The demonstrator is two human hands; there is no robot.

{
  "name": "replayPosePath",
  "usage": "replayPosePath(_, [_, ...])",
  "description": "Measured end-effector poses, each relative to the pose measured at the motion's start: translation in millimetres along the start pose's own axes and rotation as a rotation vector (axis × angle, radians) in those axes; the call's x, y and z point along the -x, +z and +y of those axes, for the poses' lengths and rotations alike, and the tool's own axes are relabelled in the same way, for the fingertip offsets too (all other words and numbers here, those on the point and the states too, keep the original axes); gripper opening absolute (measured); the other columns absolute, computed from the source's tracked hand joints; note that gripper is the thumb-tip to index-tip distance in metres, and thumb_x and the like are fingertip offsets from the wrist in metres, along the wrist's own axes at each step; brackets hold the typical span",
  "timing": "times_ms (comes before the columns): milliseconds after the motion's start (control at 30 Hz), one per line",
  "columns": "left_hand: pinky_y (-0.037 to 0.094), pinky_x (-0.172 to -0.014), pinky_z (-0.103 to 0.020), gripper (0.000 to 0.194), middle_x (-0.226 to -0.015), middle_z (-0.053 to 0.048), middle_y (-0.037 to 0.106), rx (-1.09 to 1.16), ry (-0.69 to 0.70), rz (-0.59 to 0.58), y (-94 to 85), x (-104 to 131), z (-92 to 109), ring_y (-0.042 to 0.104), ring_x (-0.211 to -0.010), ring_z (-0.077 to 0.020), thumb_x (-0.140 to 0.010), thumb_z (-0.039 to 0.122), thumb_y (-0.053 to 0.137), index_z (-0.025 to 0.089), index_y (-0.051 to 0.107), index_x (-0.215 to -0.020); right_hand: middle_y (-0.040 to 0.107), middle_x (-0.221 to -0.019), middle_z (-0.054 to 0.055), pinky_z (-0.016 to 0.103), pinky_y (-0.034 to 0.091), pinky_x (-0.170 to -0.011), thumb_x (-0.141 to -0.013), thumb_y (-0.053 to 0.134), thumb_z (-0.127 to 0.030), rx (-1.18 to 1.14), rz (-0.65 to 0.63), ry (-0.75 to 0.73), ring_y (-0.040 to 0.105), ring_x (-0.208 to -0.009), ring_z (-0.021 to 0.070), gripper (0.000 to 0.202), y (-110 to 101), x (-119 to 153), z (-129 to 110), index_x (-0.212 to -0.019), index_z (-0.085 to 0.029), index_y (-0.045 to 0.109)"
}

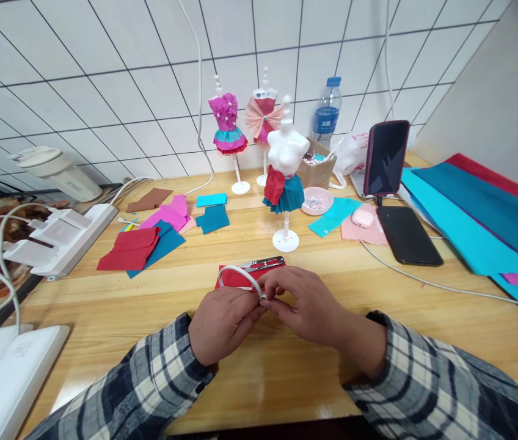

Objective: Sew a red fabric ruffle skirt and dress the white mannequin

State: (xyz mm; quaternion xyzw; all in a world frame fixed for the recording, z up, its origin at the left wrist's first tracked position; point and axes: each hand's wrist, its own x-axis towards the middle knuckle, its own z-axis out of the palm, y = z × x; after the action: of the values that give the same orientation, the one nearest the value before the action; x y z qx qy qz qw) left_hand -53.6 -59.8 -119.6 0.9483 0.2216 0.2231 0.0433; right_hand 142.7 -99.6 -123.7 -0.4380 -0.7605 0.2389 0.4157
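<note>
My left hand (226, 322) is closed on a looped white strip (246, 273), low over the wooden table near the middle. Facing it, my right hand (309, 304) pinches the strip's end, fingertips almost touching those of the left. Under and behind the loop lie a red piece of paper (225, 278) and small scissors (266, 263). Beyond my hands stands a white dress form (287, 150) wearing a teal skirt (292, 194) with a red piece at its waist.
Two dressed forms (229, 125) stand behind, near a pink bead dish (317, 200) and a bottle (327, 113). Coloured sheets (128, 249) and a power strip (76, 238) are left; phones (409, 235) and large sheets (479, 208) are right.
</note>
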Motion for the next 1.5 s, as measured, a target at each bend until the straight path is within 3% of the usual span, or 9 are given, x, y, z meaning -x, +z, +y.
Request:
replayPosePath(167, [0.042, -0.054, -0.025, 0.025, -0.064, 0.0, 0.063, 0.043, -0.045, -0.031, 0.6, 2, -1, 0.059, -0.057, -0.014, -0.098, 0.025, 0.041, 0.018, 0.057, -0.081, 0.07, -0.108, 0.004, 0.029, 0.056, -0.076, -0.087, 0.065, -0.021, -0.033, 0.104, -0.004, 0.066, -0.087, 0.0154, 0.026, 3, 1, 2, -0.111, -0.025, 0.058])
replayPosePath(300, [0.041, -0.053, -0.025, 0.023, -0.065, 0.0, 0.063, 0.077, -0.068, -0.035, -0.9, 3, -2, 0.058, -0.056, -0.0137, -0.098, 0.026, 0.042, 0.019, 0.058, -0.083, 0.071, -0.108, 0.003, 0.031, 0.053, -0.09, -0.088, 0.065, -0.02, -0.014, 0.146, -0.094, 0.066, -0.099, 0.0163, 0.006, 1, -2, 3, -0.092, -0.025, 0.065])
replayPosePath(533, [0.048, -0.071, -0.03, 0.022, -0.086, -0.006, 0.071, 0.116, -0.066, 0.009, -13.0, 7, -16, 0.064, -0.077, -0.0183, -0.093, 0.02, 0.043, 0.017, 0.06, -0.107, 0.062, -0.083, 0.003, 0.027, 0.049, -0.062, -0.085, 0.062, -0.016, 0.017, 0.237, 0.022, 0.057, -0.075, 0.0153, 0.006, -13, -6, 5, -0.083, -0.021, 0.062])
replayPosePath(767, [0.045, -0.068, -0.029, 0.023, -0.078, -0.006, 0.068, 0.053, -0.106, 0.041, -20.7, 5, -25, 0.061, -0.07, -0.0166, -0.095, 0.021, 0.041, 0.017, 0.064, -0.095, 0.057, -0.075, 0.001, 0.025, 0.042, -0.055, -0.086, 0.061, -0.017, 0.024, 0.269, 0.096, 0.049, -0.064, 0.0129, 0.008, -15, -8, 7, -0.08, -0.021, 0.058])
replayPosePath(1000, [0.047, -0.063, -0.026, 0.03, -0.069, -0.003, 0.066, 0.228, -0.282, 0.09, -26.9, 0, -14, 0.06, -0.065, -0.0153, -0.095, 0.026, 0.038, 0.019, 0.064, -0.081, 0.063, -0.083, 0.003, 0.03, 0.049, -0.069, -0.089, 0.048, -0.008, 0.261, 0.187, -0.356, 0.055, -0.073, 0.0157, 0.019, -14, -1, -5, -0.092, -0.024, 0.058])
replayPosePath(1100, [0.047, -0.062, -0.025, 0.03, -0.069, -0.002, 0.064, 0.316, -0.391, 0.102, -28.7, 1, -15, 0.059, -0.065, -0.0146, -0.095, 0.028, 0.04, 0.018, 0.062, -0.078, 0.063, -0.082, 0.002, 0.03, 0.05, -0.069, -0.089, 0.047, -0.006, 0.276, 0.219, -0.398, 0.055, -0.072, 0.0156, 0.022, -17, 1, -9, -0.094, -0.024, 0.057])
replayPosePath(1267, [0.046, -0.064, -0.026, 0.034, -0.069, 0.0, 0.059, 0.135, -0.744, 0.362, -38.4, 18, -72, 0.056, -0.066, -0.0154, -0.095, 0.042, 0.042, 0.018, 0.06, -0.078, 0.06, -0.079, 0.002, 0.03, 0.049, -0.066, -0.087, 0.056, -0.011, 0.139, 0.442, -0.178, 0.056, -0.074, 0.0159, 0.013, -34, -2, -6, -0.086, -0.024, 0.058])
replayPosePath(1400, [0.05, -0.083, -0.037, 0.046, -0.095, -0.009, 0.07, -0.119, -0.577, -0.012, -41.7, 33, -125, 0.064, -0.091, -0.0254, -0.092, 0.054, 0.043, 0.018, 0.069, -0.103, 0.05, -0.064, -0.003, 0.025, 0.035, -0.046, -0.083, 0.064, -0.029, -0.28, 0.202, 0.331, 0.043, -0.053, 0.0107, 0.011, -42, -12, 3, -0.077, -0.021, 0.059])
replayPosePath(1500, [0.05, -0.09, -0.045, 0.055, -0.103, -0.016, 0.07, -0.318, -0.487, -0.088, -37.1, 33, -131, 0.063, -0.1, -0.0315, -0.089, 0.059, 0.048, 0.012, 0.068, -0.11, 0.038, -0.055, -0.008, 0.021, 0.019, -0.038, -0.076, 0.067, -0.042, -0.65, -0.026, 0.749, 0.025, -0.042, 0.0058, 0.024, -38, -17, 8, -0.079, -0.02, 0.059])
